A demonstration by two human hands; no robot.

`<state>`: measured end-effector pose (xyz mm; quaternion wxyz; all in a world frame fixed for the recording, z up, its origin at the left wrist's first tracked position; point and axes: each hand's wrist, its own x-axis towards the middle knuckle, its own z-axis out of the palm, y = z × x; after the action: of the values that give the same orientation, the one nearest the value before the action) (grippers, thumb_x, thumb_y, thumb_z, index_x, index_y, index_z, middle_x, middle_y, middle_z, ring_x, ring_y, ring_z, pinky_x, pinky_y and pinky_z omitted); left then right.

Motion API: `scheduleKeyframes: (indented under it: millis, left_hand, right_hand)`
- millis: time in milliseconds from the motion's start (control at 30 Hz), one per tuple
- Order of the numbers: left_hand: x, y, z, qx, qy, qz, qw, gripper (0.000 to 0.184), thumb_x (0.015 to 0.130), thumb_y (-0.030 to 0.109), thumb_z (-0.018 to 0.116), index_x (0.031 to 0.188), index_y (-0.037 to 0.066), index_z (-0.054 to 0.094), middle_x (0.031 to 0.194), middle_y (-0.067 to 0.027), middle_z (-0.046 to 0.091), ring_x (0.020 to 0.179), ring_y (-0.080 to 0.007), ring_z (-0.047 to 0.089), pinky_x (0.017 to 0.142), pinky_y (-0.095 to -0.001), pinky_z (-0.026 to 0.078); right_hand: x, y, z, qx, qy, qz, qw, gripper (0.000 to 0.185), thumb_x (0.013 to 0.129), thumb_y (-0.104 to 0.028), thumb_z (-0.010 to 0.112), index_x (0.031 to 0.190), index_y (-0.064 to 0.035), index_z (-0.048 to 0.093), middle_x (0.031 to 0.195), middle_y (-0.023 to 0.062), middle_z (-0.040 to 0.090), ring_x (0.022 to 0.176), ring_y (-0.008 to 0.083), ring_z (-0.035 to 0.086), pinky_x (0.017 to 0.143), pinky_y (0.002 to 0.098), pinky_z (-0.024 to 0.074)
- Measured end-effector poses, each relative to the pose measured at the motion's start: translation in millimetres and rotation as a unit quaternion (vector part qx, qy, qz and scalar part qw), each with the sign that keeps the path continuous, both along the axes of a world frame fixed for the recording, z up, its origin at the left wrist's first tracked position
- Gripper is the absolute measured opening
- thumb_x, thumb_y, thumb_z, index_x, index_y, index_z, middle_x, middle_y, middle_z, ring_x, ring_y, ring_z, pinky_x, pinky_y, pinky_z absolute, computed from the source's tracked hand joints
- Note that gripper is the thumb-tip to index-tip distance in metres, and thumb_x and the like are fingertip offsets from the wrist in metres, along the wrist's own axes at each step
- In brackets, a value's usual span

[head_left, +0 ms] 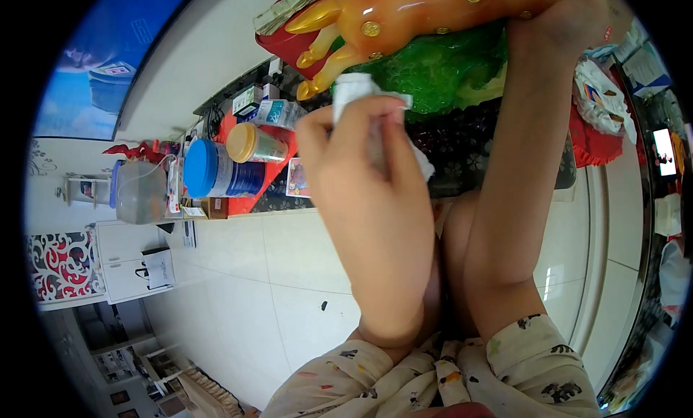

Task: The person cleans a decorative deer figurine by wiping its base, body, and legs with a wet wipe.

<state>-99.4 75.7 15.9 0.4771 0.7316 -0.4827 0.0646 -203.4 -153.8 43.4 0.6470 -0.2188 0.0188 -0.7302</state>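
A glossy amber animal figurine [426, 14] with gold coin medallions and golden feet lies across the top of the view. Under it is a translucent green sculpted part [440, 75]. My left hand [372, 147] is closed on a crumpled white tissue [352, 87], just below the figurine's golden feet. Part of the tissue hangs below the fingers. My right hand [559, 24] reaches up to the figurine's right end and is wrapped round it; its fingers are partly hidden.
On the dark patterned tabletop [462, 165], left of my hands, stand a blue-lidded tub [216, 169], a tan-lidded jar [253, 144] and small boxes [278, 115]. Banknotes [292, 10] lie at the top left. A white plastic bag [603, 97] sits at the right.
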Motion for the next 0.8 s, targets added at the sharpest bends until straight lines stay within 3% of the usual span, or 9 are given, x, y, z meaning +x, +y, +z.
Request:
scheduleKeyframes:
  millis: [67,167,333,367,433,533,667,767,800]
  left_hand:
    - [4.6,2.6,4.0,-0.014,0.016,0.030,0.999,0.007,0.097,0.005,0.069,0.101,0.001,0.074,0.099,-0.0090,0.068,0.092,-0.0177,0.062,0.084,-0.0291,0.049]
    - [9.4,3.8,11.4,-0.014,0.046,0.065,0.997,0.010,0.097,0.009,0.071,0.101,0.001,0.075,0.101,-0.0086,0.069,0.093,-0.0177,0.063,0.087,-0.0280,0.047]
    - [16.6,-4.1,-0.9,-0.030,-0.014,-0.001,0.999,0.008,0.096,0.009,0.072,0.100,0.005,0.077,0.098,-0.0077,0.068,0.092,-0.0188,0.061,0.085,-0.0295,0.046]
    - [15.0,-5.7,-2.2,-0.026,-0.027,-0.006,0.999,0.007,0.095,0.009,0.072,0.100,0.007,0.077,0.097,-0.0074,0.067,0.092,-0.0191,0.060,0.084,-0.0297,0.046]
    - [13.7,-9.0,-5.6,-0.029,-0.019,-0.017,0.999,0.006,0.094,0.008,0.073,0.099,0.008,0.076,0.096,-0.0078,0.063,0.090,-0.0208,0.059,0.084,-0.0301,0.046]
    - [12.2,-13.0,-7.0,-0.036,0.010,-0.055,0.998,0.005,0.094,0.006,0.071,0.098,0.006,0.074,0.096,-0.0091,0.059,0.087,-0.0234,0.058,0.082,-0.0313,0.046]
    - [8.4,-14.9,-5.8,-0.032,-0.014,-0.058,0.998,0.005,0.094,0.005,0.071,0.098,0.006,0.073,0.093,-0.0110,0.057,0.086,-0.0259,0.058,0.079,-0.0318,0.046]
    - [9.7,-11.3,-3.5,-0.010,-0.010,-0.083,0.996,0.010,0.092,-0.005,0.064,0.100,0.000,0.067,0.104,-0.0203,0.053,0.089,-0.0397,0.057,0.078,-0.0439,0.048]
    - [9.9,-11.0,-3.9,-0.020,-0.012,-0.072,0.997,0.009,0.093,-0.002,0.066,0.099,0.003,0.069,0.101,-0.0170,0.055,0.088,-0.0346,0.057,0.078,-0.0406,0.048]
  right_hand:
    - [4.3,8.3,2.4,-0.021,-0.004,-0.018,1.000,0.025,0.098,-0.022,0.054,0.106,0.0006,0.062,0.095,0.0143,0.072,0.083,0.0252,0.072,0.076,0.0347,0.0587]
    - [20.8,27.4,-16.6,-0.144,0.022,-0.141,0.979,0.024,0.098,-0.022,0.054,0.104,-0.0001,0.062,0.094,0.0133,0.072,0.083,0.0238,0.072,0.076,0.0341,0.0586]
    - [13.0,17.7,-16.3,-0.100,0.010,-0.039,0.994,0.024,0.099,-0.022,0.054,0.102,-0.0006,0.063,0.092,0.0122,0.072,0.081,0.0221,0.072,0.075,0.0336,0.0588]
    - [13.3,16.7,-16.5,-0.104,0.029,-0.079,0.991,0.024,0.099,-0.022,0.054,0.102,-0.0006,0.063,0.092,0.0122,0.072,0.081,0.0222,0.072,0.075,0.0335,0.0588]
    - [13.5,14.8,-16.6,-0.111,0.068,-0.162,0.978,0.024,0.099,-0.022,0.054,0.102,-0.0005,0.063,0.091,0.0123,0.072,0.081,0.0222,0.072,0.074,0.0333,0.0590]
    - [13.9,17.3,-16.1,-0.078,-0.001,-0.064,0.995,0.024,0.099,-0.022,0.054,0.103,-0.0005,0.063,0.092,0.0125,0.072,0.081,0.0222,0.072,0.073,0.0329,0.0590]
    - [8.4,4.3,-8.7,-0.052,0.060,-0.031,0.996,0.024,0.099,-0.022,0.054,0.103,-0.0006,0.063,0.094,0.0139,0.072,0.082,0.0234,0.072,0.075,0.0347,0.0595]
    - [14.1,20.0,-13.0,-0.090,0.031,-0.104,0.990,0.026,0.098,-0.023,0.054,0.106,0.0003,0.063,0.096,0.0158,0.072,0.083,0.0253,0.072,0.076,0.0361,0.0596]
    - [15.3,19.8,-12.5,-0.086,0.019,-0.103,0.991,0.027,0.098,-0.023,0.054,0.107,0.0009,0.063,0.097,0.0166,0.072,0.083,0.0261,0.072,0.077,0.0367,0.0597]
